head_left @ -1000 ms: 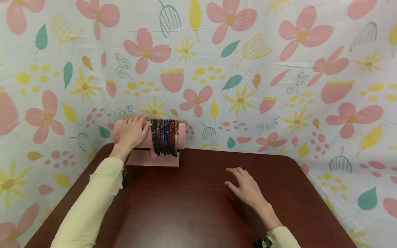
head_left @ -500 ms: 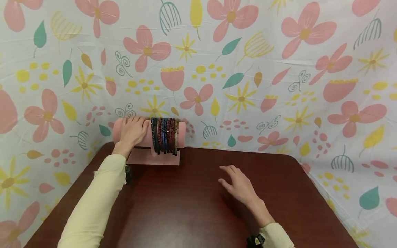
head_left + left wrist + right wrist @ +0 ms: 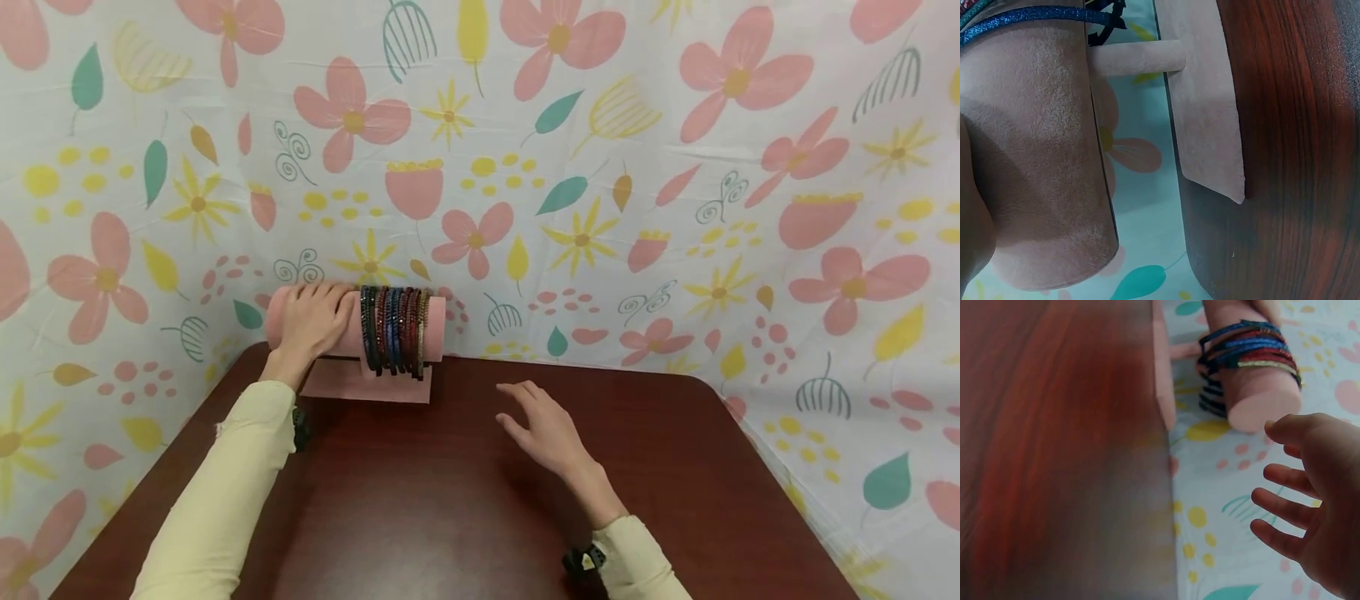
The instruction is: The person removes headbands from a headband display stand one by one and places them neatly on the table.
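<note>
A pink bracelet stand (image 3: 435, 327), a padded roll on a post with a flat base (image 3: 367, 385), stands at the table's back left. Several glittery bracelets (image 3: 393, 331) in dark green, red, blue and gold circle the roll's right half. My left hand (image 3: 309, 323) grips the roll's left part from above, its fingers bent over the top. In the left wrist view the bare end of the roll (image 3: 1041, 156) fills the left side, beside a blue bracelet (image 3: 1035, 15). My right hand (image 3: 547, 429) hovers over the table, right of the stand, fingers spread and holding nothing.
The dark red-brown wooden table (image 3: 420, 508) has a rounded back right corner. A white cloth (image 3: 600, 175) with pink, yellow and green flower prints hangs behind and along the sides. A dark band (image 3: 583, 560) sits on my right wrist.
My right hand has moved left across the table, closer to the stand. The left hand stays on the roll; the bracelets look the same.
</note>
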### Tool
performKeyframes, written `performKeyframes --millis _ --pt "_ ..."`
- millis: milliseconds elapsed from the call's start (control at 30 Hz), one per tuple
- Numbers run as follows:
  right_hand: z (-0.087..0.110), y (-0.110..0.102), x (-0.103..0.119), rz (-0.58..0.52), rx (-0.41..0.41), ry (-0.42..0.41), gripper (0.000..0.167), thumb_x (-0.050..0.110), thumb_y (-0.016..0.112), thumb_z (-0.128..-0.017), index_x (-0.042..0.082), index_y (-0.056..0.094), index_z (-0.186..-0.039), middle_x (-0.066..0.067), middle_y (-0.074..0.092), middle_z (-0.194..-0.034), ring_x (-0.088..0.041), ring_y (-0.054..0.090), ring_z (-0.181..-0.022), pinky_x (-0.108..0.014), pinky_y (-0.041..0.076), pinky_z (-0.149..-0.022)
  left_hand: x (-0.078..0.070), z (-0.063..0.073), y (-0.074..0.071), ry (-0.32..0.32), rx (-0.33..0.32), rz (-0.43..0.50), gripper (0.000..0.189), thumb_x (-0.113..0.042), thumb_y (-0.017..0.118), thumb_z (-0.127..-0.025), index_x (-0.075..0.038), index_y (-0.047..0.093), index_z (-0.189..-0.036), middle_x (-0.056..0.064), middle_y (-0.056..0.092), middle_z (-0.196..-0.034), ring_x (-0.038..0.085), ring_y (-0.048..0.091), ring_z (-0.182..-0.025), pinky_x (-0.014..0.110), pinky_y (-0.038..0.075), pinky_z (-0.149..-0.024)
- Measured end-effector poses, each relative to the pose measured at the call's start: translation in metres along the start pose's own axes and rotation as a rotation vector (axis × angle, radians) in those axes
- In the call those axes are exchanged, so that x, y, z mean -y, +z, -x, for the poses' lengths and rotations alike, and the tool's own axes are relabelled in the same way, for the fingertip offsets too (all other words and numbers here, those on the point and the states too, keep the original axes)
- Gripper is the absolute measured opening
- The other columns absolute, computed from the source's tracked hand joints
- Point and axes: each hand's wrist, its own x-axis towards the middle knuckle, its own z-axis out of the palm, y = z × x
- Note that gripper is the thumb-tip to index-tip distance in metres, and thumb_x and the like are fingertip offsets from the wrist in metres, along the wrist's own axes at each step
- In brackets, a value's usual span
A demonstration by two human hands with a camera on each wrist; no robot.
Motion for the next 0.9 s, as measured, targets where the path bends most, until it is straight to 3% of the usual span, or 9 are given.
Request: performKeyframes --millis 200,433,900 --pt "-0.024 0.002 0.018 -0.040 -0.032 -0.007 0.043 0.030 0.066 -0.096 0.015 0.059 -0.135 -0.003 0.063 -0.123 -0.021 0.064 -0.108 -0.039 0.056 -0.082 -0.001 0.002 0.002 0.012 0.019 -0.013 0.048 -0.043 0.032 -0.107 -0.016 0.061 -0.132 0.010 0.059 -0.139 0.034 0.048 -0.132 0.053 0.025 -0.113" --pt "-0.051 0.004 0.040 -0.105 -0.043 -0.015 0.040 0.029 0.066 -0.096 0.018 0.058 -0.134 -0.003 0.064 -0.120 -0.022 0.064 -0.110 -0.041 0.056 -0.084 0.000 0.004 -0.002 -0.019 0.055 0.000 0.050 -0.044 0.028 -0.107 -0.016 0.057 -0.137 0.011 0.054 -0.143 0.035 0.042 -0.136 0.055 0.021 -0.115" --pt "-0.075 0.010 0.057 -0.133 -0.014 0.001 0.040 0.028 0.064 -0.097 0.017 0.058 -0.135 -0.003 0.064 -0.118 -0.019 0.065 -0.107 -0.039 0.056 -0.085 -0.001 0.003 0.000 -0.008 0.046 -0.003 0.050 -0.044 0.028 -0.108 -0.016 0.056 -0.138 0.011 0.053 -0.144 0.035 0.042 -0.136 0.056 0.019 -0.115"
